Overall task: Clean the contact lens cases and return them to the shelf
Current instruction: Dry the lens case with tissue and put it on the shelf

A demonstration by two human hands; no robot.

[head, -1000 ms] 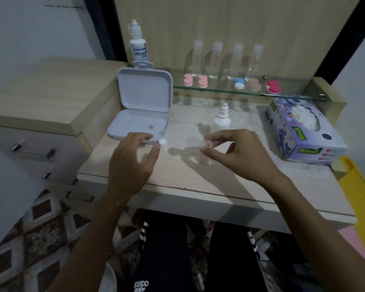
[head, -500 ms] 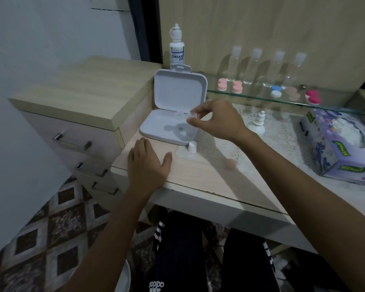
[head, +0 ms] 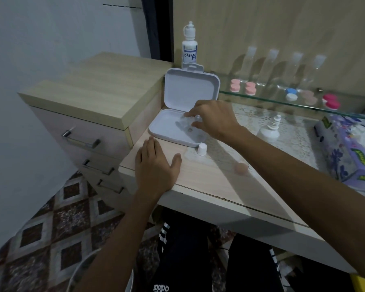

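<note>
1 blurred clear piece (head: 188, 120) under fingers (head: 193, 111).

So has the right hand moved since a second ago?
Yes. The right hand has gone left from the dropper bottle to over the open white box.

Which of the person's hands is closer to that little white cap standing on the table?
The left. The left hand lies flat on the table with its thumb just left of the white cap. The right hand is behind the cap, over the open white case.
</note>
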